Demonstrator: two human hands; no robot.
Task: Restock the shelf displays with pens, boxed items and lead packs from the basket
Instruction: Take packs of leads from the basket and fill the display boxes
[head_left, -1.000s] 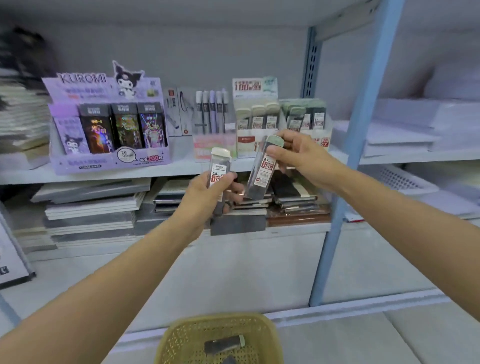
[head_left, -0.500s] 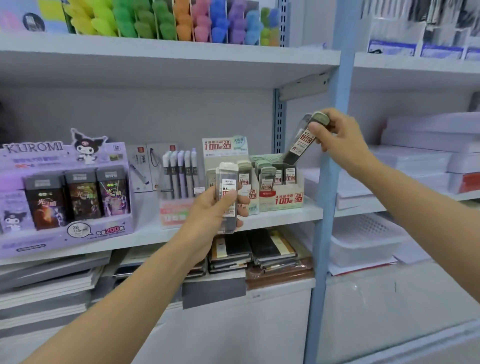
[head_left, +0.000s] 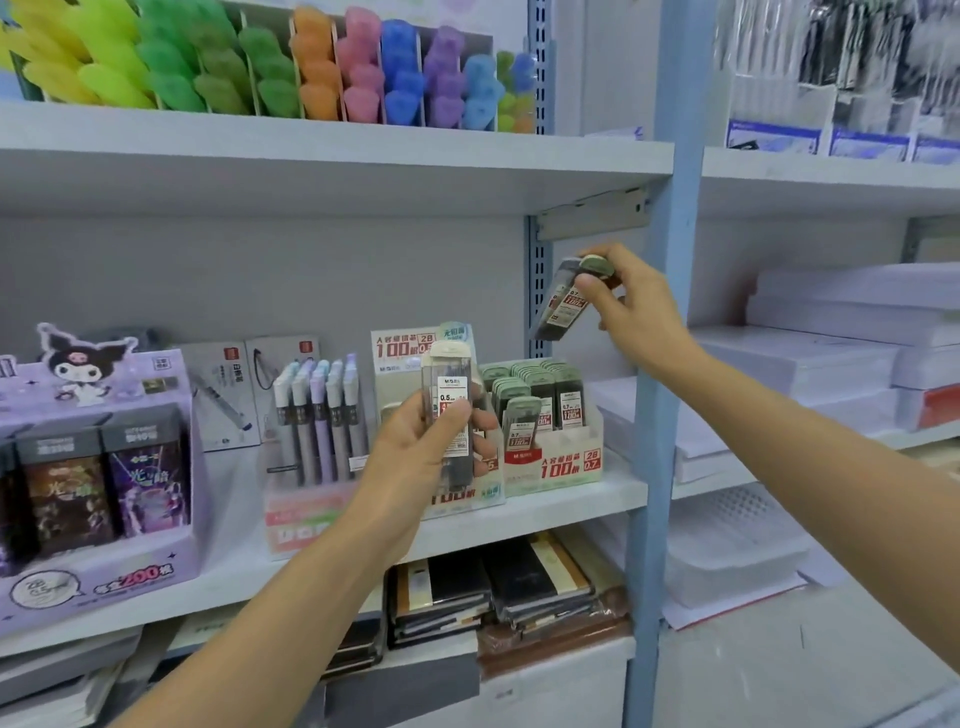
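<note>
My left hand (head_left: 415, 441) grips a 0.5 lead pack with a cream cap (head_left: 451, 384), held upright in front of the cream 0.5 display box (head_left: 397, 358) on the middle shelf. My right hand (head_left: 628, 306) pinches a 0.7 lead pack with a green cap (head_left: 563, 304), tilted, in the air above the 0.7 display box (head_left: 550, 467), which holds several green-capped packs. The basket is out of view.
A tray of pastel pens (head_left: 319, 415) stands left of the lead boxes, and a purple Kuromi display (head_left: 98, 467) sits at far left. A blue upright post (head_left: 660, 364) runs just right of my right hand. Notebooks (head_left: 493, 587) lie stacked below, paper reams (head_left: 831, 353) at right.
The view has tilted up, so the basket is gone from sight. My right hand lifted its pack from beside the left one to above the 0.7 box. My left hand rose toward the 0.5 box.
</note>
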